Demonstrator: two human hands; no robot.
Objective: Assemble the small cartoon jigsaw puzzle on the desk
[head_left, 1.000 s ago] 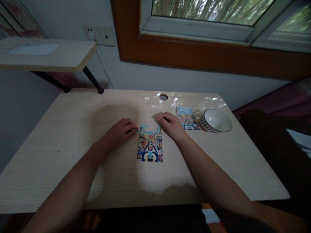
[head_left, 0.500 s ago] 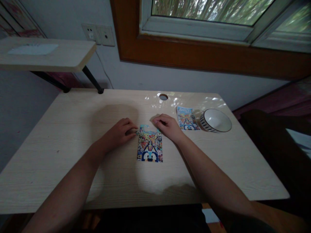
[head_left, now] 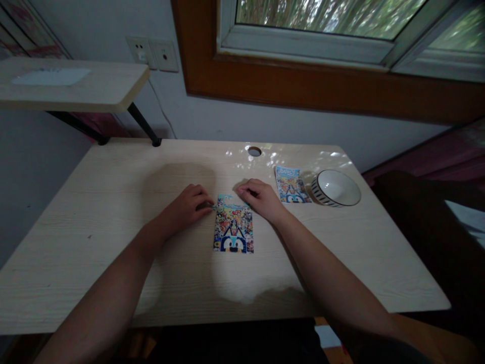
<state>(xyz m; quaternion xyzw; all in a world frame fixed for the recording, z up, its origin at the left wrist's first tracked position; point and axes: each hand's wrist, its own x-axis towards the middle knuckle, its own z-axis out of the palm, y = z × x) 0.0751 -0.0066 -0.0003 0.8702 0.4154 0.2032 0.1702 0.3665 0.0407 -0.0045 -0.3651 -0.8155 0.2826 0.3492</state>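
Note:
A jigsaw puzzle (head_left: 234, 230) with a blue cartoon dog and crowded small figures lies flat before me, its top edge showing a notched gap. At its upper left, my left hand (head_left: 191, 205) is closed in a pinch, with a small puzzle piece (head_left: 214, 207) at the fingertips. On the other side, my right hand (head_left: 259, 197) rests by the upper right corner, fingers curled together. Whatever it holds, if anything, is hidden. A printed picture sheet (head_left: 292, 185) with the same dog design lies beyond that hand.
A white bowl (head_left: 336, 188) with a dark rim and striped outside stands beside the picture sheet. The pale wooden desk (head_left: 94, 263) has a round cable hole (head_left: 254, 151) near its back edge. A raised shelf (head_left: 113, 93) overhangs the back left corner.
Both hands stay almost in place, with only slight shifts of the fingers. The puzzle, sheet and bowl have not moved.

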